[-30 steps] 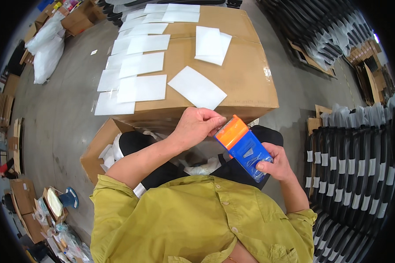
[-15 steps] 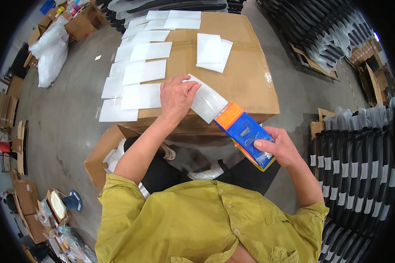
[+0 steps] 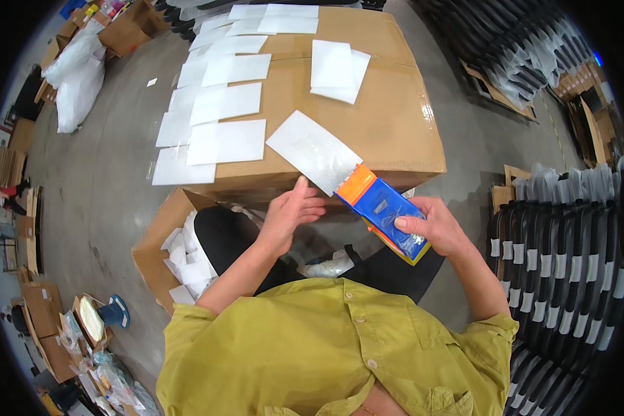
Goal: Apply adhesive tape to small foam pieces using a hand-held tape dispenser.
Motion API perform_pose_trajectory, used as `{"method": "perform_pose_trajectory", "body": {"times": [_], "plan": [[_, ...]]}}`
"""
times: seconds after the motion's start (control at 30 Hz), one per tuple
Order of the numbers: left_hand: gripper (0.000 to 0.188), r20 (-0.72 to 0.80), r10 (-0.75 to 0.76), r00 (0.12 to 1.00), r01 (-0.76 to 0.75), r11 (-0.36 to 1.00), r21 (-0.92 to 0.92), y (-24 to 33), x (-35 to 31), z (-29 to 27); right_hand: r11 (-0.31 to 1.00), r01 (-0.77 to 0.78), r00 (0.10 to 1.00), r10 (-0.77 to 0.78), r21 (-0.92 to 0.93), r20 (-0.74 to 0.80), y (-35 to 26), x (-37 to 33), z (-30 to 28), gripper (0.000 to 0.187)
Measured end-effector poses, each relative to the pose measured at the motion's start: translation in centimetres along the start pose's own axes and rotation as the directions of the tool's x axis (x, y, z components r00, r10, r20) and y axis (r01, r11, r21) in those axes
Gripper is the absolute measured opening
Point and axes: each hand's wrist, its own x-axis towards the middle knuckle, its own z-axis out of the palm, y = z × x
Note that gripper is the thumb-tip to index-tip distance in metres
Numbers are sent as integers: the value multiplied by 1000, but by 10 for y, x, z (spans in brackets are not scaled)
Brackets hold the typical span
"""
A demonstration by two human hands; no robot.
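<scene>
1. Right hand point(image 3: 433, 225): gripping the lower end of a blue-and-orange dispenser point(image 3: 385, 208), thumb lying across its face, grip closed around the body.
2. Dispenser: tilting up-left, its orange end meeting the lower right end of a white foam sheet point(image 3: 312, 142) at the carton's near edge.
3. Foam sheet: lying slantwise at the middle of the near edge of the big cardboard carton point(image 3: 395, 132), its lowest corner sticking out past that edge. A glossy patch is showing on it.
4. Left hand point(image 3: 291, 218): fingers standing loosely apart, fairly wide, palm turning inward; a fingertip is pointing up just beside the sheet's lower left side. Cannot tell if touching.
5. More white sheets point(image 3: 227, 142): overlapping in staggered rows along the carton's left edge, running from far left corner to near left corner.
6. Two overlapping sheets point(image 3: 331, 66): lying apart from the rows, nearer the far edge than the near one.
7. Open box point(image 3: 149, 253): standing on the floor below the near left corner, holding white pieces point(image 3: 193, 262).
8. Black curved frames point(image 3: 551, 277): standing packed together on the right, wearing white wraps.
</scene>
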Motion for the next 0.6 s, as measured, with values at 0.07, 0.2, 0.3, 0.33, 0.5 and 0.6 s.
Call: {"method": "perform_pose_trajectory", "body": {"times": [0.07,0.2,0.3,0.33,0.5,0.6], "plan": [[53,32,21,999,-18,996,-86,1,11,17,998,-22,1000,23,55,-15,-1,-5,7,36],[43,26,45,999,-39,980,-196,-2,18,39,1000,-18,999,18,11,-39,21,-15,13,41],[36,-71,109,992,-124,953,-276,2,17,47,999,30,997,-28,19,-66,38,-25,18,43],[34,-113,140,984,-171,923,-344,5,15,49,999,33,996,-31,16,-85,39,-30,21,45],[32,-22,146,989,-145,935,-324,20,15,42,995,99,986,-100,-12,-131,43,-54,30,44],[32,-23,117,993,-119,944,-307,26,16,38,993,99,981,-87,62,-172,47,-65,29,39]]}}
